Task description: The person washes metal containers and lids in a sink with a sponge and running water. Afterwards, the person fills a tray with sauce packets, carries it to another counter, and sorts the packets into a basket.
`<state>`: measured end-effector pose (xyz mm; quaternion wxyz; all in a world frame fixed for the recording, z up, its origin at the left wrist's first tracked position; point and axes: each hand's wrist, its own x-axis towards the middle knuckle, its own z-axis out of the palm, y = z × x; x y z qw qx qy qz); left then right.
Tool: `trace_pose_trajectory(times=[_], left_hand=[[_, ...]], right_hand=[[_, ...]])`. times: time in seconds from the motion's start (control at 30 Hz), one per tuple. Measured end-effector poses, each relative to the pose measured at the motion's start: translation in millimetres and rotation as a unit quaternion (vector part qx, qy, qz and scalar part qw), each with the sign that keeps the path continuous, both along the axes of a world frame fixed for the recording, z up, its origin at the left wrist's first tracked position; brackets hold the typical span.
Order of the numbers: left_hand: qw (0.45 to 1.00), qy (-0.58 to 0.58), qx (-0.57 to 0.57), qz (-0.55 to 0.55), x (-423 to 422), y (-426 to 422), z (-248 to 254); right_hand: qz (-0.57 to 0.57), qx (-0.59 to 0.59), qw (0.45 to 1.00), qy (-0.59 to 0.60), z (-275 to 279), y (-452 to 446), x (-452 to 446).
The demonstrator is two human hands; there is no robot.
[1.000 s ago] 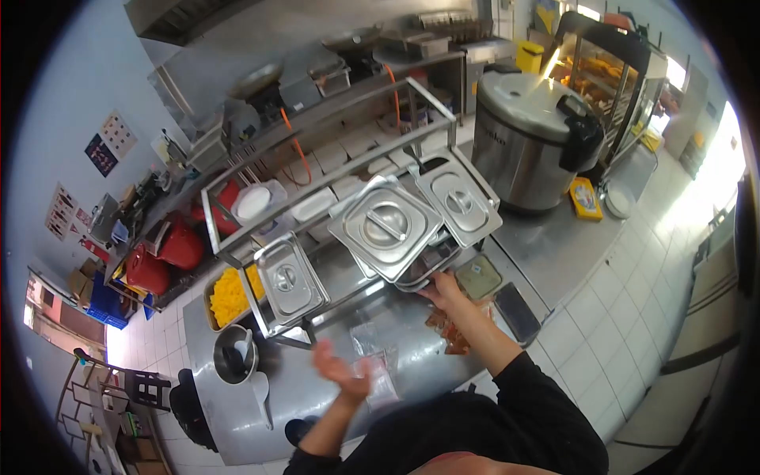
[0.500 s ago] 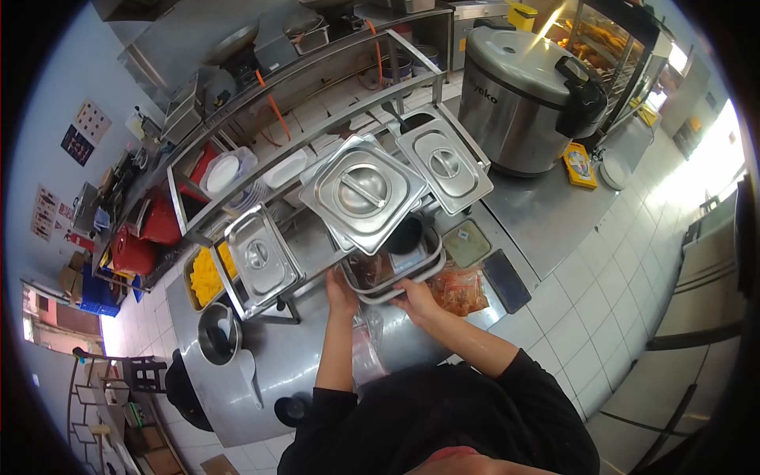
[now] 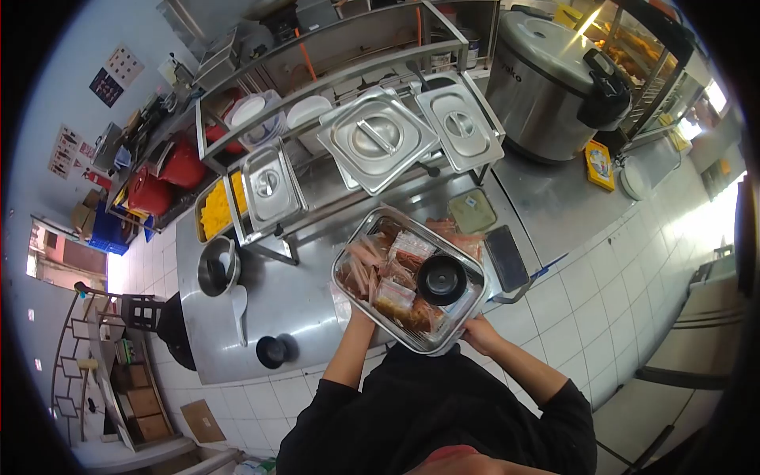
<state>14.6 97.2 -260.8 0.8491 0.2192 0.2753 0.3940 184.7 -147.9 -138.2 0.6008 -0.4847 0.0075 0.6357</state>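
Observation:
Both my hands carry a deep metal tray (image 3: pixel 378 318), tilted toward me above the front edge of the counter. My left hand (image 3: pixel 362 318) supports its near left side, with the fingers hidden beneath. On the right corner, my right hand (image 3: pixel 480 334) grips the tray wall, fingers partly out of sight. Inside lie several clear plastic packets (image 3: pixel 393 298) of reddish and brown food. A black bowl (image 3: pixel 442 279) rests on top of them.
Lidded metal pans (image 3: pixel 378 136) sit on the rack behind. A green-lidded box (image 3: pixel 473 210) and a dark flat object (image 3: pixel 507 257) lie to the right. Leftward are a metal pot (image 3: pixel 218 267), a white ladle (image 3: pixel 240 315) and a small black cup (image 3: pixel 271 351). A large cooker (image 3: pixel 538 87) stands back right.
The tray has come out from beneath the rack toward my body, both hands moving with it. Its packets and black bowl now show fully.

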Motion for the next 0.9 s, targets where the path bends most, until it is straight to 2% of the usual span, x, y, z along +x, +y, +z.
trace_pose_trajectory(times=[0.07,0.13,0.2,0.3,0.33,0.43,0.53,0.6,0.67,0.7,0.73,0.77,0.8,0.87,0.9], left_hand=[[0.997,-0.048,-0.041,-0.036,-9.2,-11.0,21.1],[0.988,-0.117,-0.062,-0.084,-21.0,-26.1,62.6],[0.973,-0.177,-0.072,-0.131,-43.0,-51.7,105.9],[0.952,-0.237,-0.076,-0.177,-73.3,-93.4,152.8],[0.952,-0.242,-0.073,-0.173,-82.0,-108.4,157.6],[0.967,-0.217,-0.065,-0.116,-109.2,-152.7,152.9],[0.982,-0.173,-0.072,-0.010,-139.7,-208.7,133.7],[0.985,-0.147,-0.074,0.062,-156.1,-247.0,120.4],[0.984,-0.131,-0.071,0.101,-167.7,-270.3,116.1],[0.983,-0.126,-0.068,0.114,-171.8,-278.0,113.9],[0.982,-0.123,-0.067,0.124,-173.7,-282.0,112.9],[0.981,-0.126,-0.066,0.131,-176.5,-283.7,114.3],[0.981,-0.125,-0.064,0.137,-179.5,-285.1,114.0],[0.981,-0.123,-0.056,0.141,-188.9,-283.2,116.5],[0.981,-0.120,-0.055,0.142,-196.0,-284.3,117.2]], right_hand=[[0.068,0.003,0.998,-0.015,8.9,-22.1,11.0],[0.101,0.024,0.994,-0.042,3.9,-42.6,26.5],[0.158,0.035,0.984,-0.075,25.4,-50.7,46.9],[0.311,0.024,0.934,-0.178,63.1,-51.6,75.0],[0.360,0.065,0.892,-0.265,65.3,-49.4,77.0],[0.354,0.045,0.897,-0.262,77.6,-48.4,67.5],[0.438,0.054,0.867,-0.231,60.8,-43.5,59.5],[0.452,0.192,0.813,-0.312,59.9,-26.9,51.3],[0.331,0.266,0.887,-0.183,100.7,-3.7,32.0],[0.339,0.271,0.882,-0.184,119.7,6.9,21.5],[0.367,0.348,0.752,-0.423,137.1,16.4,10.6],[0.362,0.399,0.561,-0.628,149.8,24.3,-4.5],[0.385,0.434,0.499,-0.644,158.6,30.5,-27.5],[0.367,0.457,0.422,-0.692,150.0,38.6,-66.2],[0.365,0.456,0.421,-0.695,144.0,43.8,-74.3]])
